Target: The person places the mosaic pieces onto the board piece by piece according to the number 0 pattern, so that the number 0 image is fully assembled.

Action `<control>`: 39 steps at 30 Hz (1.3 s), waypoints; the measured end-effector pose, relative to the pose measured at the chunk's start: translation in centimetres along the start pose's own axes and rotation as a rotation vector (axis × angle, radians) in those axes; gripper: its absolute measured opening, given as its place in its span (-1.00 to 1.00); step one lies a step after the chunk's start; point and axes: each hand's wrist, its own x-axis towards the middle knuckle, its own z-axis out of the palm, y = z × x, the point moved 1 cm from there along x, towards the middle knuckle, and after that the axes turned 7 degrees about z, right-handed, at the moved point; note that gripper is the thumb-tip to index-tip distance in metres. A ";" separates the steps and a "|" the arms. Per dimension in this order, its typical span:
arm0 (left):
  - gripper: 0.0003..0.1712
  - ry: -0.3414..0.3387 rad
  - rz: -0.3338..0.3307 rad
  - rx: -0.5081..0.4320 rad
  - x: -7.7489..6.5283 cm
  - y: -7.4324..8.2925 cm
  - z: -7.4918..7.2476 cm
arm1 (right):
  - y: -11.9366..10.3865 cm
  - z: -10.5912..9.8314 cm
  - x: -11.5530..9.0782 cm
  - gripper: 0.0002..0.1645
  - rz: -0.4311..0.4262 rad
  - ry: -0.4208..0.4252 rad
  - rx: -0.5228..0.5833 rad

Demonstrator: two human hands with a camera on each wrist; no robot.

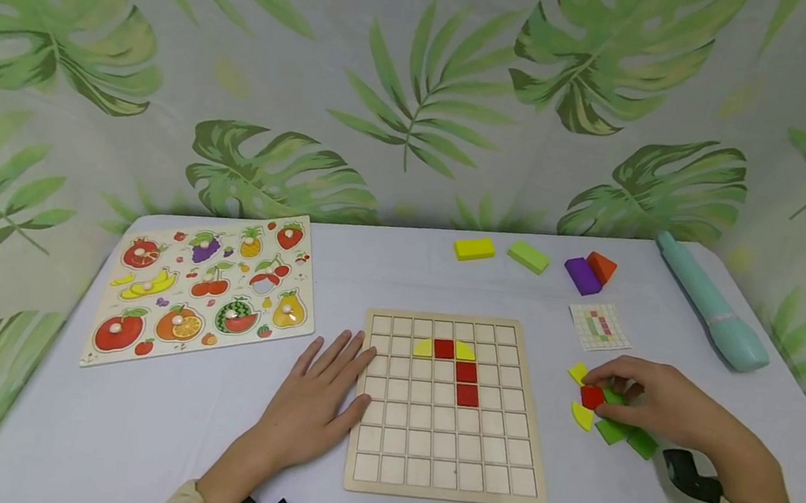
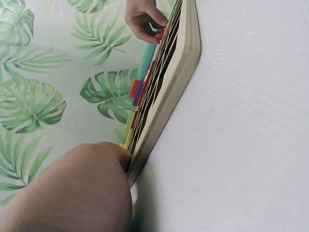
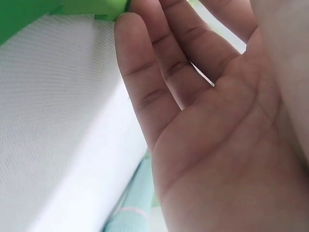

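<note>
— What's sitting on the white table point(image 1: 152, 422)?
— A wooden grid board point(image 1: 452, 411) is lying centre, a fruit puzzle point(image 1: 205, 287) is resting far left.
— And behind?
— Yellow point(image 1: 474, 248), green point(image 1: 528, 257), purple point(image 1: 583, 275) and orange point(image 1: 601, 267) blocks, a pattern card point(image 1: 599, 325), a teal tool point(image 1: 711, 303).

Bare cloth point(image 1: 342, 265) behind grid board point(image 1: 444, 464)

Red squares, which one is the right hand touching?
The loose red square in the pile beside the grid board; the right hand pinches it. The other three sit in board cells.
</note>
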 end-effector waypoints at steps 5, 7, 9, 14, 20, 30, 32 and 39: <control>-0.29 0.011 0.005 0.008 0.0 0.0 0.0 | -0.1 0.0 0.0 -0.53 0.035 -0.023 -0.011; -0.29 0.011 0.005 0.007 0.0 0.0 0.0 | -0.2 0.0 0.1 -0.55 0.038 -0.033 -0.013; -0.29 0.011 0.005 0.004 0.0 0.0 0.1 | -0.3 -0.1 0.1 -0.56 0.039 -0.038 -0.015; -0.28 0.005 0.004 0.001 0.1 0.0 0.1 | -0.4 -0.3 -0.1 -0.61 0.002 0.000 -0.023; -0.28 0.005 0.006 0.017 0.1 0.0 0.1 | -0.9 -0.3 -0.1 -0.62 -0.084 0.083 -0.024; -0.28 0.006 0.006 0.018 0.0 -0.1 0.1 | -3.2 0.3 0.5 -0.52 -0.196 0.144 0.031; -0.28 0.005 0.005 0.018 0.0 0.0 0.1 | -3.8 0.6 0.7 -0.51 -0.205 0.146 0.039; -0.28 0.010 0.003 0.011 0.0 0.1 0.0 | -6.3 1.6 1.3 -0.46 -0.261 0.139 0.101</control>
